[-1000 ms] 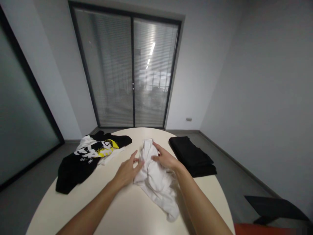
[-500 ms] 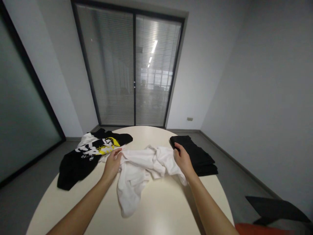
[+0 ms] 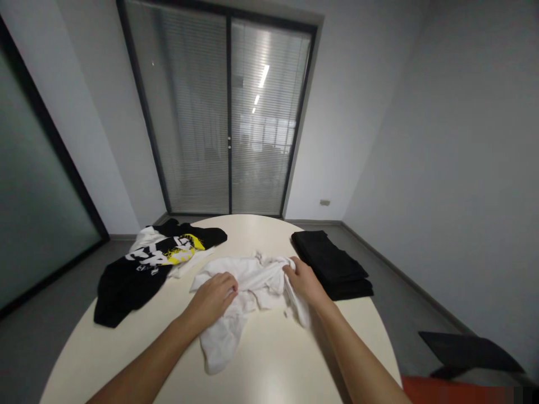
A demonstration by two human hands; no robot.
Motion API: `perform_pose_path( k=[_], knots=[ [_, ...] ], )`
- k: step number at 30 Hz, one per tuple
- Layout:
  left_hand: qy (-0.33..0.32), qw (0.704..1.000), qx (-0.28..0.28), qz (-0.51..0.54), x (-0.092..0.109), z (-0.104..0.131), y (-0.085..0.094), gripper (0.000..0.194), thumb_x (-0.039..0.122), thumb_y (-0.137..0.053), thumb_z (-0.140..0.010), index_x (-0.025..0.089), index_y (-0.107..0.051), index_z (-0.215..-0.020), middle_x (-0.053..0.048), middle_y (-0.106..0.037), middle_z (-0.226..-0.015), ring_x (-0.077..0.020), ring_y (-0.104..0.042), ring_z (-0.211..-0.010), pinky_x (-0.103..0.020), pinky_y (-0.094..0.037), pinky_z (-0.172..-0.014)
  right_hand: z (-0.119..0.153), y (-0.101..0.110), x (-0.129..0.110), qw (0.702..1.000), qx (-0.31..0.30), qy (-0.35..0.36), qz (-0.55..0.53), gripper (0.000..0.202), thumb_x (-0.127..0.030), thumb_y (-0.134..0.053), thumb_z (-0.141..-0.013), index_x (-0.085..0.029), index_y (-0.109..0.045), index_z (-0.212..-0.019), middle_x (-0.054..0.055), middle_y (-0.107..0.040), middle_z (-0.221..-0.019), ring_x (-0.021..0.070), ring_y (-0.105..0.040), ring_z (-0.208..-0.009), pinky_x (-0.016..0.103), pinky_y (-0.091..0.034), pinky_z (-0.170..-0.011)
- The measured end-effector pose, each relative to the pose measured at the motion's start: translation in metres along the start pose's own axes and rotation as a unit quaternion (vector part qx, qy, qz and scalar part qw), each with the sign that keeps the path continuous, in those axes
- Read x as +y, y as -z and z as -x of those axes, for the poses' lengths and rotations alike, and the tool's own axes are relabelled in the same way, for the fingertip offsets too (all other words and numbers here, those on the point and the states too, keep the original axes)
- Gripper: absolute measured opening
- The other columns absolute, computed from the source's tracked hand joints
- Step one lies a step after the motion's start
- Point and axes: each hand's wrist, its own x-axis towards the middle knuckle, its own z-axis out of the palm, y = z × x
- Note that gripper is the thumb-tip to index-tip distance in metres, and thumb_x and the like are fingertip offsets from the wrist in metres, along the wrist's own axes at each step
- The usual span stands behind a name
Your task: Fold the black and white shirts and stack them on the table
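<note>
White cloth (image 3: 256, 274) lies crumpled | right hand (image 3: 307, 283) pinches its end | left hand (image 3: 214, 300) curls over it (whether gripping, I cannot tell) | better to smooth creases outward gently

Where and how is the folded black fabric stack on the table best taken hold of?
The folded black fabric stack is probably best gripped at its near edge, from the near side, by the right hand, once free: it lies flat, its stacked layers showing there.

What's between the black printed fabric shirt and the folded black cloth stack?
The head view shows a crumpled white fabric garment, with left hand and right hand on it.
</note>
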Motion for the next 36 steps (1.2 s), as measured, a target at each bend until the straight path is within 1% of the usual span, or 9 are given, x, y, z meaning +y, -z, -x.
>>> perform_pose_path(
  k=[3, 8, 11, 14, 18, 23, 31, 34, 36],
  knots=[
    [0.044, 0.998, 0.02, 0.049, -0.005, -0.004, 0.006, 0.013, 0.026, -0.05, -0.093, 0.023, -0.061, -0.088, -0.003, -0.068, -0.09, -0.022, -0.064, -0.09, -0.033, -0.046, -0.081, -0.005, 0.004, 0.0, 0.973, 0.018, -0.085, -0.213, 0.025, -0.04, -0.062, -0.084, -0.017, -0.064, -0.094, 0.006, -0.072, -0.088, 0.0214, -0.065, -0.085, 0.03, -0.048, -0.08],
    [0.089, 0.984, 0.078, 0.129, -0.006, -0.006, 0.014, 0.017, 0.033, -0.046, -0.096, 0.023, -0.059, -0.091, -0.001, -0.068, -0.085, -0.0182, -0.065, -0.079, -0.029, -0.048, -0.075, 0.002, 0.012, -0.014, 0.84, -0.167, -0.23, -0.462, 0.047, -0.059, -0.063, -0.085, -0.013, -0.066, -0.098, 0.011, -0.074, -0.085, 0.0255, -0.071, -0.082, 0.034, -0.055, -0.074],
    [0.095, 0.985, 0.123, 0.08, 0.002, -0.004, 0.017, 0.019, 0.032, -0.044, -0.096, 0.023, -0.061, -0.096, -0.003, -0.068, -0.092, -0.0193, -0.065, -0.082, -0.031, -0.048, -0.076, 0.004, 0.011, -0.018, 0.801, -0.167, -0.24, -0.523, 0.048, -0.055, -0.064, -0.085, -0.014, -0.065, -0.109, 0.011, -0.075, -0.091, 0.0261, -0.072, -0.087, 0.035, -0.057, -0.077],
    [0.056, 0.984, 0.154, 0.076, 0.018, 0.0, 0.015, 0.025, 0.033, -0.051, -0.092, 0.022, -0.06, -0.113, -0.007, -0.067, -0.109, -0.0222, -0.064, -0.096, -0.036, -0.049, -0.088, 0.006, 0.004, -0.021, 0.802, -0.142, -0.151, -0.56, 0.056, -0.035, -0.076, -0.077, -0.021, -0.058, -0.127, 0.007, -0.073, -0.11, 0.0232, -0.071, -0.096, 0.035, -0.055, -0.087],
    [0.034, 0.985, 0.104, 0.134, 0.042, 0.006, 0.0, 0.073, 0.037, -0.074, -0.076, 0.024, -0.046, -0.142, -0.011, -0.061, -0.133, -0.0294, -0.059, -0.116, -0.043, -0.045, -0.101, 0.015, -0.01, -0.033, 0.806, -0.209, -0.054, -0.551, 0.078, -0.028, -0.081, -0.071, -0.026, -0.048, -0.141, 0.007, -0.067, -0.125, 0.0227, -0.068, -0.105, 0.037, -0.052, -0.095],
    [0.11, 0.954, 0.114, 0.254, 0.046, 0.001, -0.011, 0.03, 0.036, -0.06, -0.087, 0.021, -0.067, -0.111, -0.007, -0.072, -0.1, -0.025, -0.066, -0.096, -0.037, -0.049, -0.09, 0.015, -0.016, -0.036, 0.822, -0.186, -0.044, -0.536, 0.074, -0.039, -0.077, -0.078, -0.026, -0.045, -0.144, 0.008, -0.067, -0.125, 0.0221, -0.069, -0.103, 0.036, -0.053, -0.091],
    [0.219, 0.791, 0.18, 0.542, 0.022, -0.014, 0.009, 0.043, 0.056, -0.068, -0.077, 0.017, -0.067, -0.094, -0.006, -0.072, -0.09, -0.0228, -0.067, -0.088, -0.032, -0.052, -0.079, -0.012, -0.004, -0.012, 0.819, 0.058, -0.082, -0.566, 0.076, -0.037, -0.073, -0.077, -0.03, -0.041, -0.145, 0.007, -0.066, -0.128, 0.0247, -0.065, -0.112, 0.041, -0.056, -0.091],
    [0.252, 0.727, 0.171, 0.615, 0.025, -0.013, 0.013, 0.053, 0.058, -0.072, -0.073, 0.017, -0.065, -0.106, -0.007, -0.072, -0.098, -0.0231, -0.068, -0.091, -0.032, -0.053, -0.08, -0.01, -0.004, -0.016, 0.829, 0.077, -0.016, -0.554, 0.077, -0.039, -0.069, -0.081, -0.038, -0.034, -0.149, 0.004, -0.058, -0.14, 0.0214, -0.059, -0.122, 0.041, -0.053, -0.097],
    [0.26, 0.721, 0.151, 0.624, 0.027, -0.011, 0.016, 0.064, 0.057, -0.073, -0.072, 0.017, -0.06, -0.12, -0.008, -0.072, -0.102, -0.0234, -0.069, -0.092, -0.033, -0.053, -0.08, -0.007, -0.007, -0.017, 0.856, 0.056, 0.013, -0.514, 0.086, -0.041, -0.07, -0.08, -0.041, -0.025, -0.153, 0.004, -0.053, -0.145, 0.021, -0.057, -0.125, 0.042, -0.051, -0.1]
  ],
)
